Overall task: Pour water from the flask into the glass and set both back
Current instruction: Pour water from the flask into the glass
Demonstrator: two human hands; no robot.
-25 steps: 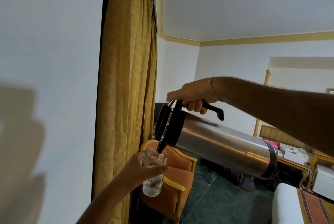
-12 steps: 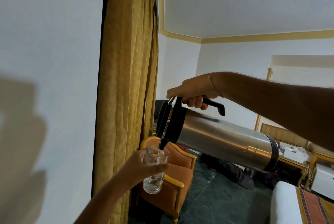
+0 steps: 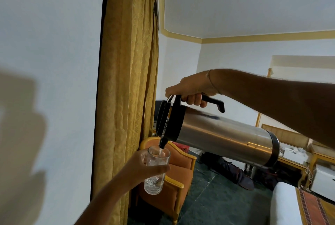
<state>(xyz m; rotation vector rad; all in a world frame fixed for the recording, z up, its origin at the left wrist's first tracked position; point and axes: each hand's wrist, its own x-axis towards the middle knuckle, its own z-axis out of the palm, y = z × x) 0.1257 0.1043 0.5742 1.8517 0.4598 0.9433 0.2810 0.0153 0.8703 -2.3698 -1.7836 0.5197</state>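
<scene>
A steel flask point(image 3: 223, 137) with a black lid and handle lies tipped almost level in the air, spout down to the left. My right hand point(image 3: 192, 88) grips its black handle from above. Just under the spout, a clear glass point(image 3: 156, 170) stands upright in my left hand point(image 3: 143, 168), which wraps around its middle. A thin stream of water runs from the spout into the glass. Water fills the bottom part of the glass.
A golden curtain point(image 3: 126, 83) hangs by the white wall on the left. Below the glass stands an orange armchair point(image 3: 177, 184) with a yellow wooden frame. Dark green floor point(image 3: 217, 203), a dark bag point(image 3: 233, 172), a white bed edge point(image 3: 284, 204) and a low desk point(image 3: 293, 161) lie to the right.
The flask's base has risen slightly and the water level in the glass has gone up a little. Both hands keep their grips and hold nearly the same places.
</scene>
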